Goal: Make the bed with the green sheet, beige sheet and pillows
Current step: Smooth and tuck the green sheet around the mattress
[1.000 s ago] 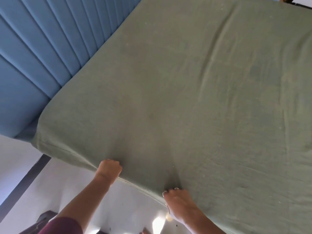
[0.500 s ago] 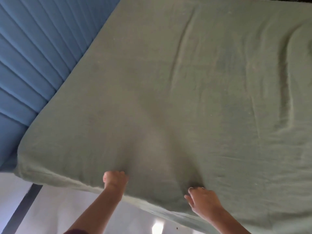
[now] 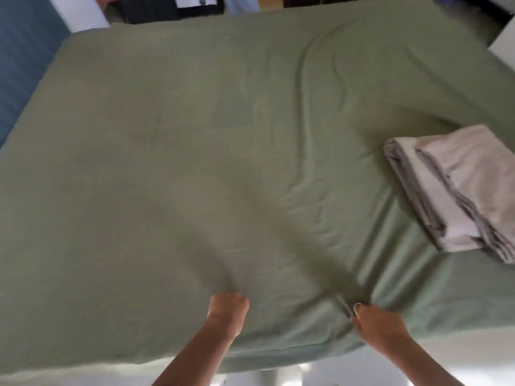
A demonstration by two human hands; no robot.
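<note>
1. Fabric of the green sheet (image 3: 195,135) is spread over the bed and covers nearly the whole mattress top; its near edge hangs over the side just below both hands.
2. Left hand (image 3: 228,310): fingers curled into a fist that bunches the green sheet at the near edge. Creases fan away from it, beyond the knuckles.
3. Right hand (image 3: 376,324): fingers pinch a gathered fold of the same sheet. Taut ridges run outward from this hand toward the far right part of the bed.
4. The beige sheet (image 3: 457,190) lies folded in a stack on top of the green sheet, beyond and to the right of the right hand, well apart from it and untouched.
5. No pillows are in view.
6. Handling judgement: the green sheet appears light, soft and limp. It will stretch flat under a pull but will hold no shape, and loose folds remain on the far right.
7. Recommended hold: grip the hem at the near edge with both hands kept apart, so that the pull spreads evenly.
8. Caution: the folded beige sheet weighs down the cloth beneath it. A hard pull may drag the stack or trap wrinkles under it.
</note>
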